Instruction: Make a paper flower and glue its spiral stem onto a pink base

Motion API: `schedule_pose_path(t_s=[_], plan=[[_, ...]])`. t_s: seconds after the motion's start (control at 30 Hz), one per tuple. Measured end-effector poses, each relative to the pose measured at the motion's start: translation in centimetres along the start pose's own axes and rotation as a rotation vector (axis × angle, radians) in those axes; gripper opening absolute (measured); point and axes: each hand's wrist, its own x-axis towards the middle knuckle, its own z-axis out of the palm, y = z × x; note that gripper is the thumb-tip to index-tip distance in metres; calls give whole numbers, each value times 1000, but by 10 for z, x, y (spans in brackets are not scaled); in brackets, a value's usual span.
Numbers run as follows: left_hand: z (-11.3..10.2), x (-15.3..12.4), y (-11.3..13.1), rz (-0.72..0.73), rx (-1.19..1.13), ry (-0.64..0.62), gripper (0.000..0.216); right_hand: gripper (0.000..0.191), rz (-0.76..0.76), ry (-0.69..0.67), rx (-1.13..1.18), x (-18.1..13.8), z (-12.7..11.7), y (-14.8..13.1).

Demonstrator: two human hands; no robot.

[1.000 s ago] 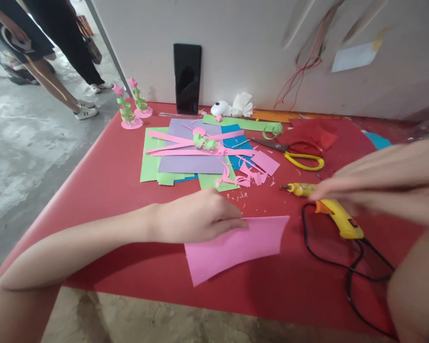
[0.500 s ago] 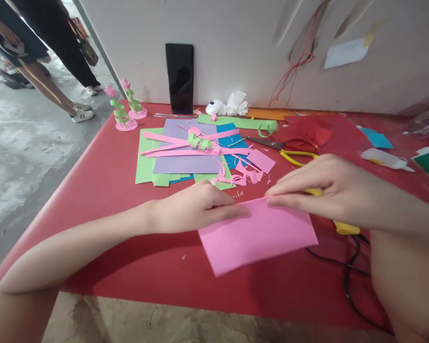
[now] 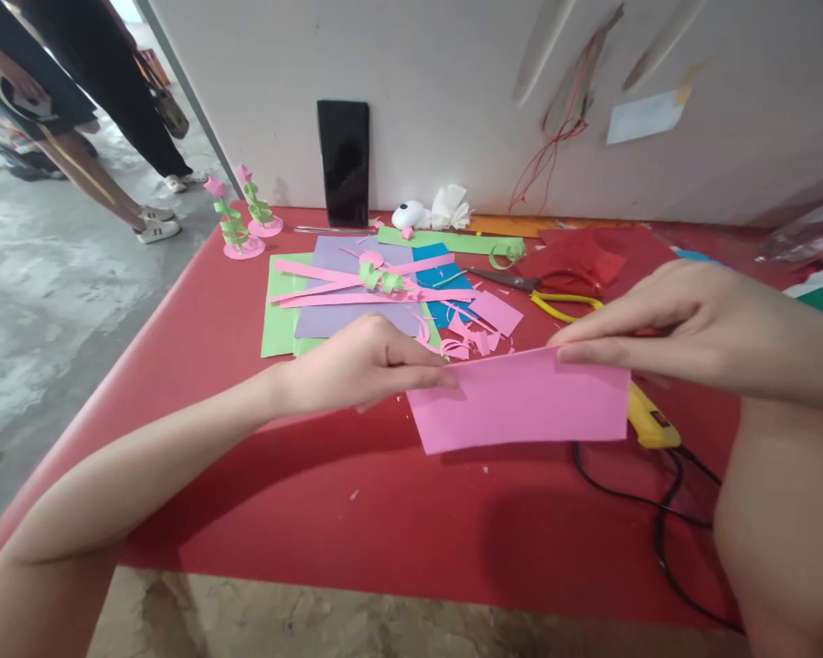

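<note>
head | looks forward and down | close over red table [image 3: 384,539]

No text, label, brand, number or sign can be read. A white slip of paper [image 3: 646,117] on the pale wall [image 3: 445,68] shows no legible writing. The upright black phone [image 3: 344,163] has a dark screen without visible characters. Any marking on the handle of the yellow corded tool [image 3: 648,425] is too small to make out.
</note>
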Motion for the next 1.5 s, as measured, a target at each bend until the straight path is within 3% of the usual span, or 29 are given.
schedule_pose_path(t_s=[0.07,0.13,0.2,0.27,0.4,0.47,0.53,0.57,0.63,0.8,0.87,0.97,1.07,1.13,1.27,1.37,1.5], plan=[[-4,5,-10,5,-30,204,22,28,-9,-19,-90,1,1,1],[-10,13,-23,8,-74,484,29,29,2,145,-164,2,3,3],[-17,21,-33,36,-185,601,39,30,13,317,-206,2,7,4],[-22,26,-38,0,-349,504,51,29,-77,402,-231,2,10,4],[-21,26,-38,-72,-565,175,78,26,-361,368,-300,3,16,2],[-14,23,-38,-31,-617,107,78,28,-400,389,-280,6,20,2],[-5,22,-38,54,-669,166,70,34,-435,460,-183,8,26,3],[0,21,-38,105,-711,282,69,38,-445,492,-108,9,28,4],[8,20,-37,166,-784,359,65,44,-439,523,29,11,33,6],[17,18,-35,168,-878,234,55,48,-424,539,120,9,40,6],[18,17,-34,187,-896,251,51,49,-446,518,157,8,42,5],[19,16,-33,177,-854,265,50,49,-453,481,251,8,48,4],[19,14,-28,120,-778,177,45,44,-426,464,319,8,51,5],[19,13,-26,89,-740,190,38,41,-392,433,377,10,51,3],[20,14,-24,83,-659,431,36,49,-222,354,673,13,55,-5],[22,15,-23,111,-586,537,28,26,-76,178,786,11,71,-10],[26,14,-18,149,-552,525,16,13,-20,4,737,3,94,-12]])
